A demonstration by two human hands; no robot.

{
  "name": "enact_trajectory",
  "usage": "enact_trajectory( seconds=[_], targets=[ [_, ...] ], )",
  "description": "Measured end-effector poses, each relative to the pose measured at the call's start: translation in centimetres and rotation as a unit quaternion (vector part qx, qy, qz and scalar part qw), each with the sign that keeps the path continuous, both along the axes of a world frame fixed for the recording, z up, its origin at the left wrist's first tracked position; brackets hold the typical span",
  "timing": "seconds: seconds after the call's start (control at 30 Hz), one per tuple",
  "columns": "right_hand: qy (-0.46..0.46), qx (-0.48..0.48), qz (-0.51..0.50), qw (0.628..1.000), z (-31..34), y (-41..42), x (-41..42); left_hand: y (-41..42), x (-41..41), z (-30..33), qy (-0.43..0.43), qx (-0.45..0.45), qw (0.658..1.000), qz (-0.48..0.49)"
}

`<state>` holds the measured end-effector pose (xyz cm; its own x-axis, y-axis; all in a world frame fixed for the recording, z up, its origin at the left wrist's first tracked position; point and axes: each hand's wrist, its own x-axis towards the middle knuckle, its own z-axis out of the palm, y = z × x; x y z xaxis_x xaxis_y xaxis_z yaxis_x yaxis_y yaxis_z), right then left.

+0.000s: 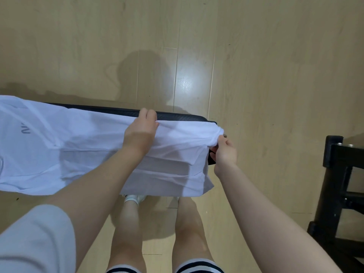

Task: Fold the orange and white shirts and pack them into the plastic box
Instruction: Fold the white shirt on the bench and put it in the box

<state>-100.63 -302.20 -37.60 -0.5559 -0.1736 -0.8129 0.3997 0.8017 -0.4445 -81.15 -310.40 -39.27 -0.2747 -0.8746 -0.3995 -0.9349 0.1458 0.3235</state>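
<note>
White shirt (78, 150) spread along a narrow dark worktop (177, 116), near edge drooping over; thin, limp, light, likely to slide and crease. Left hand (140, 133) pinching the far hem, right hand (225, 149) gripping the bunched right corner. Best taken at hems and corners, kept taut.
</note>
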Motion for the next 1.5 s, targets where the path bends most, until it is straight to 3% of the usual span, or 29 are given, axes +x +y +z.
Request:
enact_trajectory(
  seconds=[0.1, 0.23, 0.4, 0.57, 0.7, 0.73, 0.77, 0.83, 0.87, 0.97, 1.07, 1.2, 1.3, 1.37, 1.5],
  targets=[
    [0.001, 0.0, 0.034, 0.999, 0.2, 0.5, 1.5, 1.4, 0.1, 0.3, 0.022, -0.02, 1.0, -0.009],
    [0.052, 0.008, 0.135, 0.99, 0.7, 2.2, 3.9, 3.1, 0.9, 1.1, 0.059, 0.026, 0.995, 0.082],
    [0.142, 0.099, 0.347, 0.922, 0.6, 3.0, 5.9, 5.6, 3.3, 1.7, -0.012, 0.065, 0.995, 0.079],
    [0.108, 0.071, 0.28, 0.951, 1.0, 3.4, 4.6, 6.0, 5.3, 2.3, -0.032, 0.085, 0.992, 0.084],
    [0.062, 0.145, 0.295, 0.942, 2.3, 4.2, 3.8, 5.0, 6.5, 2.8, -0.05, 0.084, 0.991, 0.087],
    [0.097, 0.164, 0.309, 0.932, 2.4, 3.9, 4.3, 4.7, 6.9, 2.9, -0.053, 0.076, 0.992, 0.08],
    [0.186, 0.156, 0.353, 0.904, 2.3, 3.6, 5.0, 4.4, 7.4, 2.8, -0.054, 0.062, 0.994, 0.071],
    [0.375, 0.014, 0.489, 0.788, 1.9, 2.6, 7.8, 3.8, 8.7, 2.1, -0.067, 0.029, 0.997, 0.037],
    [0.401, -0.062, 0.555, 0.726, 1.7, 1.9, 9.7, 3.4, 9.4, 1.5, -0.074, 0.02, 0.997, 0.019],
    [0.322, -0.164, 0.71, 0.605, -0.1, 0.0, 15.0, 1.9, 11.8, -0.1, -0.089, 0.019, 0.996, -0.018],
    [0.286, -0.127, 0.791, 0.525, -2.6, -1.1, 16.0, 0.9, 14.4, -1.6, -0.104, 0.037, 0.994, 0.023],
    [0.339, -0.097, 0.794, 0.496, -4.4, -1.7, 12.9, -0.4, 17.3, -2.3, -0.14, 0.041, 0.984, 0.106],
    [0.325, 0.001, 0.779, 0.536, -3.4, -2.5, 11.8, -0.7, 18.8, -2.0, -0.133, 0.05, 0.978, 0.155],
    [0.315, 0.011, 0.769, 0.557, -2.3, -3.1, 12.9, -0.4, 19.5, -1.1, -0.078, 0.051, 0.983, 0.159],
    [0.333, -0.095, 0.805, 0.482, 0.6, -5.2, 18.9, 2.6, 21.9, 1.6, 0.036, 0.035, 0.981, 0.186]
  ],
)
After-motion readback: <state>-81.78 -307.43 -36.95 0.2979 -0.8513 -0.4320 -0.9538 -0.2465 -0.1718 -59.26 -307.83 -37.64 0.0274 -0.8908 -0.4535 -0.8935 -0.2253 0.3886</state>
